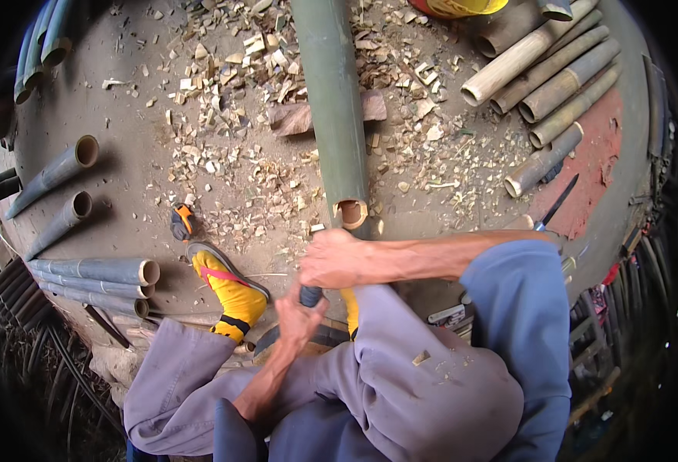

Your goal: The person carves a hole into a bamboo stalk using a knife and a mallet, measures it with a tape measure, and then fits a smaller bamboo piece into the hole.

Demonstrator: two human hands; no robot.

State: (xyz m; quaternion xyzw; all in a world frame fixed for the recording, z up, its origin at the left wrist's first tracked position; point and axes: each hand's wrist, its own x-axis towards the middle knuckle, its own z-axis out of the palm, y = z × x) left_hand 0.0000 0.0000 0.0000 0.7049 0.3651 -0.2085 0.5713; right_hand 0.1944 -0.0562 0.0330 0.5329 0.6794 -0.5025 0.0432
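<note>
A thick green bamboo pole [331, 100] lies lengthwise in front of me, its hollow cut end [350, 214] facing me. It rests across a reddish wooden block [289, 121]. Just below that end, my right hand [333, 258] is closed in a fist, back upward; its grip is hidden. My left hand [300, 318] is closed around a short dark cylindrical handle [310, 296], directly beneath the right fist. What the handle belongs to does not show. My left foot, in a yellow sock and sandal [231, 285], stands left of the hands.
Wood chips [239, 154] litter the ground. An orange and black tape measure [183, 222] lies left. Cut bamboo tubes [93, 271] are at left, more tubes [558, 88] at upper right. A long-bladed knife [558, 204] lies right, near a red patch [597, 169]. A yellow container [462, 6] stands at the top.
</note>
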